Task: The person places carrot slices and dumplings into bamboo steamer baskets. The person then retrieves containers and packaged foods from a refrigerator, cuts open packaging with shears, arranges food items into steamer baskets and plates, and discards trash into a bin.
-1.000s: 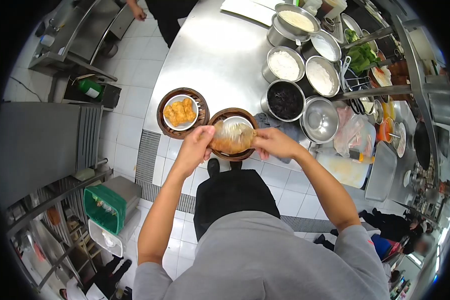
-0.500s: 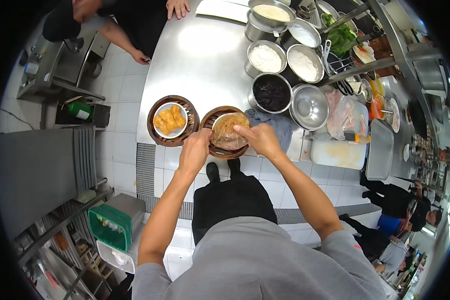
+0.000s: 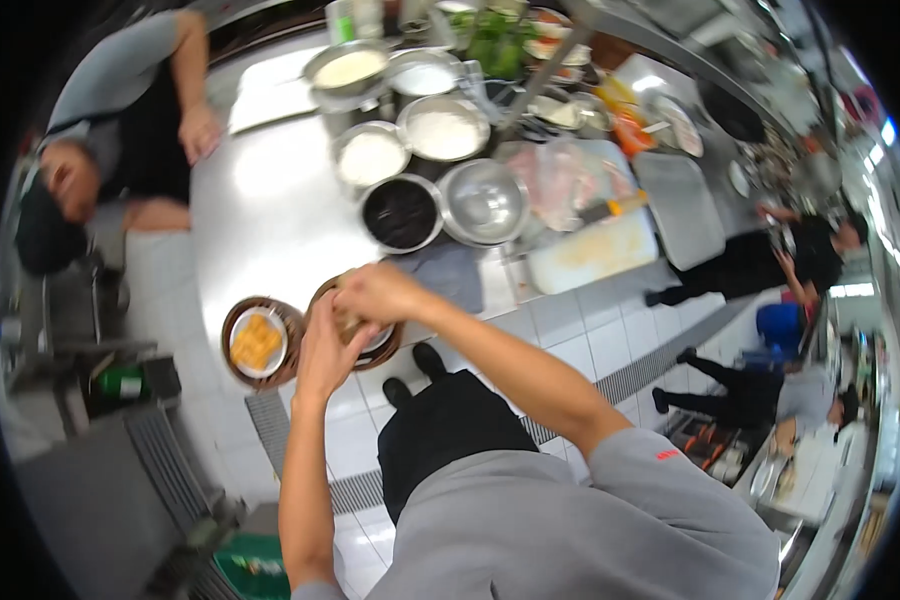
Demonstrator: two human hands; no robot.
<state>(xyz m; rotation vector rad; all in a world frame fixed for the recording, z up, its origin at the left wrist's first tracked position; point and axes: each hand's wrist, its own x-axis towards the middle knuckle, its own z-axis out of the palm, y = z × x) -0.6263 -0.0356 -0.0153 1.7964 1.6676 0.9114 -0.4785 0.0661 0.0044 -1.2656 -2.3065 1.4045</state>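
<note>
Over a round bamboo steamer basket (image 3: 387, 350) at the table's near edge, both my hands are close together. Between them is a clear plastic bag (image 3: 348, 322) with brownish food inside, mostly covered by my fingers. My left hand (image 3: 327, 352) grips it from the left, and my right hand (image 3: 382, 297) pinches it from above and the right. A white bowl in that basket shows only partly. To the left, a second bamboo steamer basket (image 3: 292, 352) bears a white bowl (image 3: 238, 357) of golden fried pieces (image 3: 257, 343).
A blue-grey cloth (image 3: 440, 278) lies right of my hands. Beyond it are a bowl of dark strips (image 3: 400, 213), an empty metal bowl (image 3: 483, 203) and several pots of white powder. A knife and bagged meat (image 3: 555, 180) lie by a cutting board (image 3: 595, 258). A co-worker (image 3: 135, 130) leans at the far left.
My view has turned, so the table sits further left and tilted. My hands have come together over the bag, with the right one now crossing above it. The co-worker shows more fully.
</note>
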